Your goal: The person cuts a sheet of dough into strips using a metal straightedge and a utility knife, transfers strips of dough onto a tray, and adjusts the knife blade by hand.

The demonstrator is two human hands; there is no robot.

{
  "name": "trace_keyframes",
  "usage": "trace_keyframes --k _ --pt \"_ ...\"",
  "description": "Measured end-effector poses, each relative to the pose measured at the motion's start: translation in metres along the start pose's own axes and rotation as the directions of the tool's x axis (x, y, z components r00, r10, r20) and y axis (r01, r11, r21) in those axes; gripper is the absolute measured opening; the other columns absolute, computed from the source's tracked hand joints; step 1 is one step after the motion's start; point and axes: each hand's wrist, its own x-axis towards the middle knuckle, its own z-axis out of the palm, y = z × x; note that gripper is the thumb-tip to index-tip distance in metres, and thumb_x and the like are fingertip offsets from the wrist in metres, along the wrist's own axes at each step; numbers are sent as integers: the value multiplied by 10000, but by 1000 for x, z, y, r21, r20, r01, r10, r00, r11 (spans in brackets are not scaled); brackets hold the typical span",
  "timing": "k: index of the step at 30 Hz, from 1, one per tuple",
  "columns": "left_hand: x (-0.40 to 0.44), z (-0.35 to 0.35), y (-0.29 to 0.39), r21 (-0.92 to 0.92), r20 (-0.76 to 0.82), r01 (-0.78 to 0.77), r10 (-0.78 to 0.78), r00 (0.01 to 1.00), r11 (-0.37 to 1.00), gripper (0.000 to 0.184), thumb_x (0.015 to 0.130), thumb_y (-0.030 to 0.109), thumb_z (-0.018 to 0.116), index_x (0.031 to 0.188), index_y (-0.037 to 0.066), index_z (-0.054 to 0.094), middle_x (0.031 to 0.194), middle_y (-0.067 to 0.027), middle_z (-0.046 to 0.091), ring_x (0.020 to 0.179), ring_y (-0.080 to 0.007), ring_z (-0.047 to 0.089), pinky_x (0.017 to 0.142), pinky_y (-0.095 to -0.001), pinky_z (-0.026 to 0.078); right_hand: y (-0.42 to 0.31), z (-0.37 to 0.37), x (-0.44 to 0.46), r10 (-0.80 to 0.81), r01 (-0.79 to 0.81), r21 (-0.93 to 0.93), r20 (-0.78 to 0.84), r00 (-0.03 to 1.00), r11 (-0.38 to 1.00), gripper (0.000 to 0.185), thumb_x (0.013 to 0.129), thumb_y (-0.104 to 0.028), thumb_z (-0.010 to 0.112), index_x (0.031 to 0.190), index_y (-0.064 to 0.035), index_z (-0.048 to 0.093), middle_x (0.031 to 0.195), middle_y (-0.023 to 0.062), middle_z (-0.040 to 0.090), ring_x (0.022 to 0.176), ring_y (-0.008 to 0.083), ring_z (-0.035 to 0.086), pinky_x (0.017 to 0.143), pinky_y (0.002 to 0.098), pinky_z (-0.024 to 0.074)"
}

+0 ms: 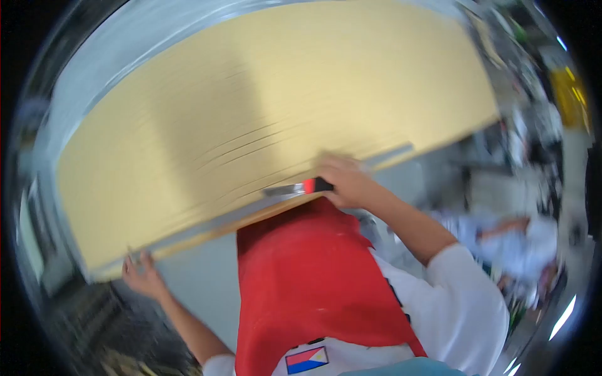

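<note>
A large yellow foam-like sheet point(351, 75) lies in front of me, with several thin curved lines or slits in its surface. Along its near edge runs a long grey metal straightedge point(207, 227). My right hand point(343, 178), blurred at the fingers, is over the straightedge and closed around the black and red handle of a knife point(295, 188). The knife's silver blade points left. At the sheet's left near corner is my left hand point(143, 276), its fingertips at the straightedge's end. A small thin dark thing shows at those fingertips, too blurred to name.
A pale grey worktable point(210, 276) extends under the sheet. My red apron point(307, 269) touches the near edge. Another person point(520, 235) in light clothing is at the right, blurred. Dark clutter point(106, 326) lies at lower left, and more cluttered items line the right.
</note>
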Motion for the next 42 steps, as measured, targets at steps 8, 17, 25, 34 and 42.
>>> trace_keyframes --k 8,17,25,34,42 --pt "-25 48 39 -746 660 493 -600 453 -448 523 940 356 700 1361 90 541 1359 -140 611 1257 -302 587 1007 -509 518 -4 0 9 -53 51 -42 -48 997 998 307 748 -148 771 1001 -64 620 1028 166 618 991 426 614 809 534 499" --pt "0 49 -33 -744 634 543 -667 390 -390 437 928 312 698 1249 31 604 1122 -102 710 990 -278 704 793 -468 589 8 4 3 -78 76 -36 -58 995 996 325 788 -132 817 1020 -46 606 983 179 603 911 435 605 759 508 486" --pt "18 42 -51 -740 601 556 -742 297 -377 382 898 235 753 1128 -53 651 947 -140 725 745 -250 730 635 -378 615 -16 -17 56 -43 41 86 27 999 995 257 786 -81 744 1027 -12 689 783 121 607 726 284 626 716 387 513" --pt "10 53 -65 -703 628 604 -727 279 -376 317 859 232 794 942 -61 703 835 -98 704 677 -187 675 573 -339 513 -345 113 327 -590 521 280 326 739 807 559 952 -69 562 1504 -72 473 764 137 643 629 234 693 618 364 549" --pt "48 37 -117 -765 587 471 -776 231 -439 350 826 242 830 952 -69 732 797 -82 697 665 -181 656 594 -366 511 -571 262 420 -643 680 84 428 635 728 641 984 -160 538 1563 -1 314 933 311 702 893 531 656 840 589 510"
